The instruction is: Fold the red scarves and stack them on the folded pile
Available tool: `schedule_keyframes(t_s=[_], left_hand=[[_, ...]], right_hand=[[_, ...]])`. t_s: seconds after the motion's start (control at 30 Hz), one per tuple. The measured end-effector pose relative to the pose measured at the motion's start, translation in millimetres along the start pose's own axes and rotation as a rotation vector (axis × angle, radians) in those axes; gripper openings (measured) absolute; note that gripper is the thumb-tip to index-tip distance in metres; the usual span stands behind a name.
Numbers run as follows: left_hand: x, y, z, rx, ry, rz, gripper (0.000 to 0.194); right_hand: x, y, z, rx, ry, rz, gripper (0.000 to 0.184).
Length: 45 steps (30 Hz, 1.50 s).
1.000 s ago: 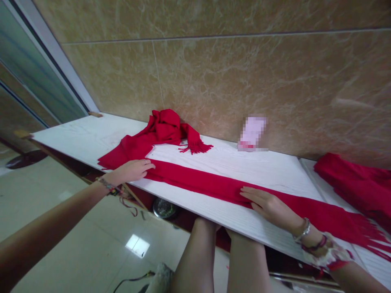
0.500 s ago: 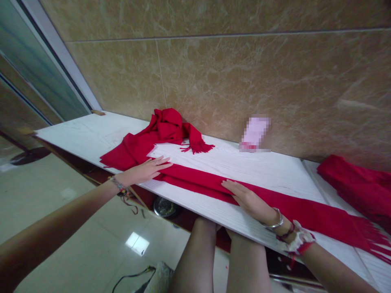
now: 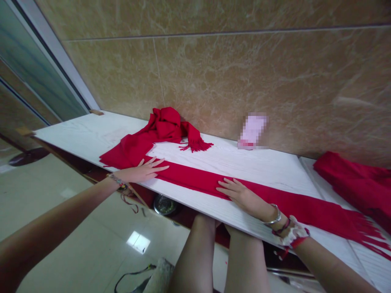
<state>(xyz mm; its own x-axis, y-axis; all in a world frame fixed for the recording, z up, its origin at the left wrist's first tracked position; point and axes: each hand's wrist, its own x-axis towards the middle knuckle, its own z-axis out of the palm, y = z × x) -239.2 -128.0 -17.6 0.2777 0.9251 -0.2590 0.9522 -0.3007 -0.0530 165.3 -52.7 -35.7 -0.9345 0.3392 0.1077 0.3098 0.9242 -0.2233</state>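
Note:
A long red scarf lies in a flat, narrow strip along the front of the white tabletop, its fringed end at the right. My left hand rests on the strip's left part with fingers spread. Farther right, my right hand lies flat on the scarf, fingers slightly apart. Both hands press on the cloth from above and grip nothing. Beyond my left hand, more red cloth sits bunched against the wall, with a fringe hanging out; whether it joins the strip I cannot tell.
Another folded red cloth lies at the right end of the table. A blurred pink item leans on the tiled wall at the back. Under the tabletop, a round dark object shows on a shelf. My legs are against the front edge.
My right hand has slid leftward along the scarf, and my left hand has shifted a little right with its fingers spreading. A raised fold between them now lies flatter.

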Motion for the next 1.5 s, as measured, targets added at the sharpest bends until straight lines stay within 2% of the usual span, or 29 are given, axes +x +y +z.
schedule_keyframes(t_s=[0.1,0.2,0.3,0.43,0.57,0.73,0.87,1.0,1.1,1.23,1.37,1.5], left_hand=[[3,-2,5.3,0.057,0.100,0.025,0.044],[5,8,2.4,0.091,0.168,0.122,0.045],[3,19,-7.7,0.074,0.156,0.193,0.044],[-2,23,-12.9,0.044,0.099,0.212,0.043],[-6,21,-7.2,-0.001,0.013,0.178,0.042],[-4,26,-9.5,-0.074,-0.020,0.126,0.043],[12,48,-14.6,-0.074,0.030,0.150,0.042],[36,78,-17.7,-0.029,0.067,0.234,0.045],[45,89,-18.1,-0.025,0.076,0.290,0.047],[45,87,-19.0,-0.027,0.070,0.322,0.046],[41,85,-24.0,-0.052,0.037,0.314,0.045],[38,86,-25.9,-0.054,0.004,0.332,0.045]], right_hand=[[0,0,0,-0.011,-0.011,0.007,0.042],[0,0,1,-0.002,-0.003,0.005,0.043],[-1,1,2,0.020,0.025,0.028,0.044],[-1,0,1,0.029,0.008,0.038,0.044],[-1,-1,0,-0.026,-0.037,0.008,0.045],[-1,-2,1,-0.065,-0.065,0.019,0.046],[0,-5,-3,-0.056,-0.106,0.033,0.050],[2,-10,-8,-0.005,-0.136,0.090,0.057],[3,-13,-9,0.047,-0.120,0.109,0.060],[3,-11,-9,0.127,-0.068,0.124,0.063],[4,-11,-12,0.229,-0.007,0.170,0.052],[5,-15,-16,0.242,-0.096,0.147,0.047]])
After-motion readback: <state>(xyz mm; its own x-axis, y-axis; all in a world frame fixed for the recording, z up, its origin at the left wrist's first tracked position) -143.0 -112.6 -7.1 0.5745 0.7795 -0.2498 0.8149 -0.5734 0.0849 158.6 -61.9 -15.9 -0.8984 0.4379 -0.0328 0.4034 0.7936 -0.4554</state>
